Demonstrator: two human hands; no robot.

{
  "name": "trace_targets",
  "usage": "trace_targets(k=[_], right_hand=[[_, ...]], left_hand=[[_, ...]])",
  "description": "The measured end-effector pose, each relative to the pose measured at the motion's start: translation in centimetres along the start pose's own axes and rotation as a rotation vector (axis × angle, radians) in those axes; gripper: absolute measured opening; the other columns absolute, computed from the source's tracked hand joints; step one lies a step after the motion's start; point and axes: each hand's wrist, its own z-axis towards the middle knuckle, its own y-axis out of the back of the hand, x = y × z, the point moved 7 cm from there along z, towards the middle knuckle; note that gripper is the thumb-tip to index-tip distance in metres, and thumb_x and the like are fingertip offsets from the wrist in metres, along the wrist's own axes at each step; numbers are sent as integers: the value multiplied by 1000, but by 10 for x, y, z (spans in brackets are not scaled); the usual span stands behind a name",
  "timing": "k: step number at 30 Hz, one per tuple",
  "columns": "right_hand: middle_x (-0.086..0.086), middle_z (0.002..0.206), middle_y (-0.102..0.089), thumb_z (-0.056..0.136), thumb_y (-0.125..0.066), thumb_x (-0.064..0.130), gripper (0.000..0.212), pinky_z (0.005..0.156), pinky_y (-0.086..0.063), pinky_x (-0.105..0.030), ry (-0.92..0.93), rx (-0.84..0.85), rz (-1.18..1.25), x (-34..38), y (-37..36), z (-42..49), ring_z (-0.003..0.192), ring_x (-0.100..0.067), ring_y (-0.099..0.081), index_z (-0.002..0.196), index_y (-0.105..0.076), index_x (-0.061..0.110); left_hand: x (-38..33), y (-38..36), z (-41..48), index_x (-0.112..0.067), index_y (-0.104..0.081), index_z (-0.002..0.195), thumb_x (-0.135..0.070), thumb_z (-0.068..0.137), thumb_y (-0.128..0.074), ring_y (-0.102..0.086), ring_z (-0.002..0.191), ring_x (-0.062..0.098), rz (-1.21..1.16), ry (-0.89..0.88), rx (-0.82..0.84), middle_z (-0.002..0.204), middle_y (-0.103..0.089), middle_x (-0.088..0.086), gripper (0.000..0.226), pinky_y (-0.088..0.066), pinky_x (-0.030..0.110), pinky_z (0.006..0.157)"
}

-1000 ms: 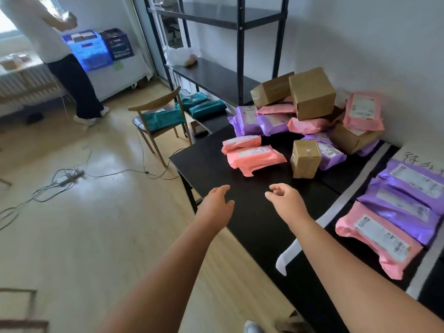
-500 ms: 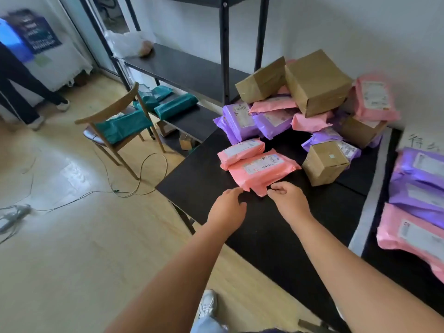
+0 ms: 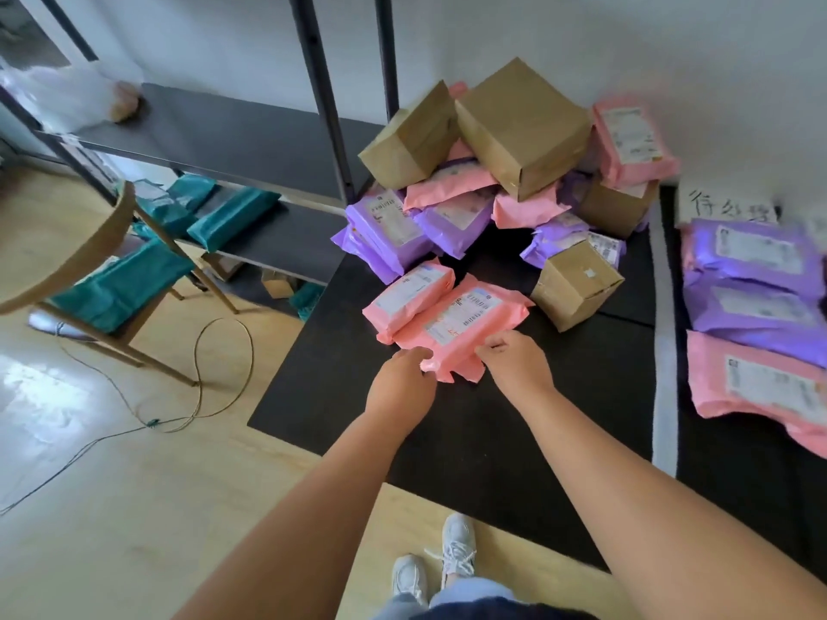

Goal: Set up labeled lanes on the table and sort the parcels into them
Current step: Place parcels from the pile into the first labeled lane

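two pink parcels lie touching on the black table (image 3: 470, 440): a larger pink plastic mailer parcel (image 3: 465, 319) and a smaller pink mailer parcel (image 3: 409, 297); four brown cardboard boxes (image 3: 577, 284) behind; left hand (image 3: 405, 382) and right hand (image 3: 514, 369) each pinch the larger one's near edge, fingers (image 3: 492, 347) curled.

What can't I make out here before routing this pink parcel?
Head view: label on the pink parcel, print too small, blurred.
Head view: lane sign, handwriting smeared by motion blur.
Head view: right-lane parcels, cut off by the frame's right edge.
Head view: lower parcels in the pile, hidden under brown boxes.
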Motion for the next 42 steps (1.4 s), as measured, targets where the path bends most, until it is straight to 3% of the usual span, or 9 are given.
trace_targets(k=[4, 11, 15, 17, 24, 28, 33, 36, 42], right_hand=[[-2, 107, -67, 100, -48, 36, 30, 82, -53, -38, -88, 17, -147, 1, -11, 28, 93, -22, -62, 113, -65, 16], [-6, 86, -52, 95, -51, 57, 45, 73, -41, -36, -262, 47, -344, 8, -21, 50, 83, -24, -52, 104, -52, 14], [-6, 80, -52, 98, -53, 42, 32, 81, -49, -36, -304, 32, -365, 14, -21, 57, 85, -24, -57, 107, -57, 12], [-5, 89, -61, 99, -52, 34, 24, 86, -53, -39, -247, -8, -367, 17, -20, 59, 89, -24, -61, 108, -63, 14], [5, 97, -64, 98, -53, 28, 13, 81, -54, -40, -160, -174, -156, 33, 7, 38, 86, -18, -62, 99, -64, 21], [5, 92, -64, 96, -53, 21, 11, 74, -52, -37, -84, -340, -16, 48, 45, 13, 80, -18, -59, 93, -64, 21], [7, 83, -61, 96, -55, 17, 13, 56, -37, -23, 43, -524, 93, 62, 103, -19, 76, -14, -57, 84, -60, 18], [11, 80, -61, 94, -59, 15, 11, 60, -40, -23, 113, -642, 228, 68, 142, -37, 75, -12, -58, 84, -60, 19], [8, 87, -68, 91, -63, 18, 5, 67, -47, -28, 187, -774, 419, 81, 193, -64, 79, -12, -63, 91, -66, 21]], left_hand=[[0, 7, 16, -24, -54, 137, -20, 100, -48, -57, 120, 19, -14, 32, -9, 139, -55, -1, 38, -48, 31, 96], [3, 14, 39, -22, -56, 135, -17, 102, -43, -60, 107, 16, -63, 66, 41, 133, -60, 0, 35, -45, 21, 83], [0, 22, 56, -24, -59, 132, -17, 103, -40, -56, 89, 13, -64, 38, 69, 125, -61, 0, 35, -46, 21, 76], [-3, 26, 65, -25, -60, 130, -17, 102, -38, -56, 86, 14, -50, 15, 84, 121, -62, -1, 36, -46, 23, 74], [-15, 41, 78, -26, -61, 128, -18, 101, -40, -55, 93, 14, -124, -51, 135, 128, -60, -5, 35, -44, 21, 70], [-33, 56, 79, -25, -62, 129, -19, 100, -43, -57, 111, 18, -212, -75, 91, 129, -62, -6, 35, -44, 25, 84], [-74, 76, 68, -25, -61, 129, -24, 100, -49, -58, 107, 13, -377, -153, -2, 125, -63, -8, 31, -41, 24, 83], [-101, 97, 55, -26, -62, 124, -24, 99, -53, -57, 99, 7, -466, -230, -114, 109, -62, -15, 27, -38, 15, 68], [-149, 141, 29, -32, -65, 114, -41, 95, -61, -60, 95, -1, -629, -435, -247, 105, -65, -20, 21, -50, 23, 75]])
